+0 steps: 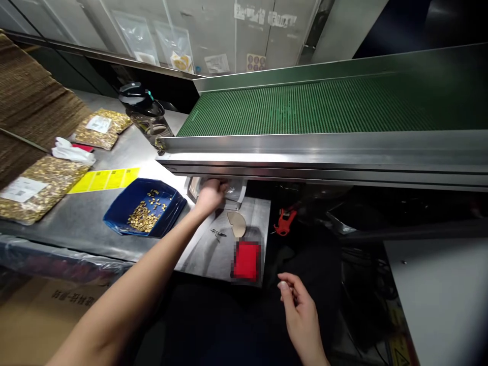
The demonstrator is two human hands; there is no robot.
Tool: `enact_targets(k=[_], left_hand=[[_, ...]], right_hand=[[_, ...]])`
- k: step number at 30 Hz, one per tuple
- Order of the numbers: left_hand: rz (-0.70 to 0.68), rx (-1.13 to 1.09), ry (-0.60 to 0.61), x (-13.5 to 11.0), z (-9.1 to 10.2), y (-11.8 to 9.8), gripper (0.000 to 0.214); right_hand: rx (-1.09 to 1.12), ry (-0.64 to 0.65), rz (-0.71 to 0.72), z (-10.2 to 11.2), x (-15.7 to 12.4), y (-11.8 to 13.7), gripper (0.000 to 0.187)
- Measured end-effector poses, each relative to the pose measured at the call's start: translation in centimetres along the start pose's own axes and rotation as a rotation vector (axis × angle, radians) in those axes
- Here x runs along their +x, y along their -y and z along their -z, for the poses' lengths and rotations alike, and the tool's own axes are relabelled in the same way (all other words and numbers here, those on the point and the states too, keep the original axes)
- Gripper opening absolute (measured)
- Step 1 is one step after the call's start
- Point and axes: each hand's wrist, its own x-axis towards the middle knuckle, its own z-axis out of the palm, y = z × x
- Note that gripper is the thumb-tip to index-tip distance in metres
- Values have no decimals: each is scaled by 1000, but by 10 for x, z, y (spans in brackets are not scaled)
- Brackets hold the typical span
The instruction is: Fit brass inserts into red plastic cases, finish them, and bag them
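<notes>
My left hand (211, 197) reaches across to a clear plastic tray or bag (235, 192) under the conveyor's edge. Its fingers are closed together there, and whatever they hold is hidden. Low in the view, my right hand (301, 312) hangs off the table's edge with fingers curled and thumb close to the forefinger. Anything pinched there is too small to make out. Between the hands lie a beige rounded flat piece (238, 224), a small metal tool-like item (218, 233) and a red rectangular item (247, 260), partly pixelated.
A blue bin (173, 212) holds small gold-coloured pieces. Left of it are a yellow label strip (109, 179) and bags of gold pieces (49, 183). A bottle (147, 112) stands by the green conveyor (297, 109). A red-orange glue gun (285, 222) hangs beyond the table edge.
</notes>
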Motion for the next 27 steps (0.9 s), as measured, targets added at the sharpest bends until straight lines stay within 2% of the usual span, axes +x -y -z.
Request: enact_targets(k=[3, 6, 7, 9, 11, 12, 13, 15, 17, 19, 21, 22, 23, 24, 25, 26, 27], left_hand=[[-75, -69, -14, -46, 10, -5, 22], [-114, -161, -43, -93, 18, -16, 25], [-119, -198, -42, -107, 20, -20, 25], [-110, -277, -14, -131, 24, -28, 25], [-69, -354, 17, -150, 28, -34, 25], [-47, -381, 27, -159, 31, -36, 26], [-18, -413, 39, -168, 34, -37, 27], [83, -538, 92, -187, 37, -38, 30], [229, -740, 200, -209, 38, -36, 33], [342, -907, 369, -234, 34, -35, 30], [343, -871, 514, -256, 32, -35, 23], [303, -779, 518, -264, 31, -35, 20], [249, -656, 442, -269, 32, -35, 16], [199, -512, 282, -272, 34, -35, 13], [154, -366, 65, -273, 37, -35, 10], [112, -242, -140, -273, 40, -35, 9], [76, -156, -271, -273, 43, -35, 9]], right_hand=[[-2, 17, 205, -13, 19, 42, 28], [-39, 82, 375, -41, 51, 87, 23], [-83, 98, 430, -51, 62, 101, 22], [-211, 156, 546, -67, 80, 122, 34], [-330, 226, 638, -75, 87, 134, 26], [-367, 268, 666, -75, 85, 136, 18], [-389, 314, 679, -73, 80, 135, 20], [-412, 362, 661, -64, 62, 126, 35], [-453, 323, 610, -54, 40, 111, 38], [-523, 209, 554, -46, 18, 96, 34], [-538, 144, 481, -41, 0, 84, 33], [-525, 151, 435, -40, -7, 80, 35], [-521, 176, 386, -40, -14, 77, 37], [-538, 208, 348, -40, -19, 75, 38], [-581, 233, 330, -42, -24, 74, 37], [-641, 240, 334, -44, -27, 74, 30], [-699, 230, 357, -48, -29, 75, 20]])
